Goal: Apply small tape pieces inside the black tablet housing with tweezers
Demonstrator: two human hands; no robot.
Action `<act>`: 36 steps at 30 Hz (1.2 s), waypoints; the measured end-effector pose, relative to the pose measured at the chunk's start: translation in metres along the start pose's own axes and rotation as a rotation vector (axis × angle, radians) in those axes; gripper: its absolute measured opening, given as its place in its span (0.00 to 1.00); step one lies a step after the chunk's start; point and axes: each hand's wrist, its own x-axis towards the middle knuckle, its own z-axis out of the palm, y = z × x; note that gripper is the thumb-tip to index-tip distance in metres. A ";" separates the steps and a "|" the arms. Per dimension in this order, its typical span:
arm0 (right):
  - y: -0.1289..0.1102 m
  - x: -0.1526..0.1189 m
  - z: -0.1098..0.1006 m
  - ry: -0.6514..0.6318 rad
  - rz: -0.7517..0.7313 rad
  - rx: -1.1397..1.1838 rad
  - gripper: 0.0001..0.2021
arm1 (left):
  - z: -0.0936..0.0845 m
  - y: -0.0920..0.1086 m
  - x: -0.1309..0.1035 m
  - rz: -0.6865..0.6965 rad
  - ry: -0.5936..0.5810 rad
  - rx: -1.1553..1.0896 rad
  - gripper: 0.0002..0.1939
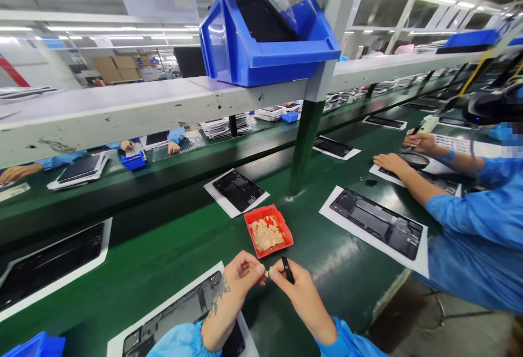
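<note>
My left hand [241, 278] and my right hand [300, 289] meet just in front of a red tray [275, 249]. Both are closed, thumbs and fingers pinching a tiny beige piece [267, 274] between the fingertips. A short black stick-like tool [287, 270] also sits in my right hand, pointing up between its fingers; its kind is not clear. Many small beige pieces [265, 233] lie in the tray. Beneath my left forearm, partly covered by it, an opened tablet housing [169, 313] rests on white paper.
More tablet housings on white sheets lie around: one behind the tray [239, 189], one at right [376, 223], one at left [53, 267]. A blue bin [286, 54] stands on the shelf above, beside a post [306, 144]. At right, a co-worker's hands [392, 163] work.
</note>
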 end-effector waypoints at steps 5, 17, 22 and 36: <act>0.001 0.001 -0.003 0.004 -0.004 0.023 0.15 | 0.001 -0.005 0.004 0.092 -0.040 0.163 0.16; 0.021 0.000 -0.011 0.306 0.230 0.330 0.23 | -0.006 0.001 0.063 0.175 0.109 0.497 0.13; 0.023 -0.003 -0.015 0.319 0.238 0.314 0.23 | 0.002 -0.001 0.104 0.226 0.045 0.670 0.10; 0.023 -0.006 -0.009 0.120 0.162 0.258 0.21 | 0.007 0.012 0.039 -0.114 -0.346 0.095 0.14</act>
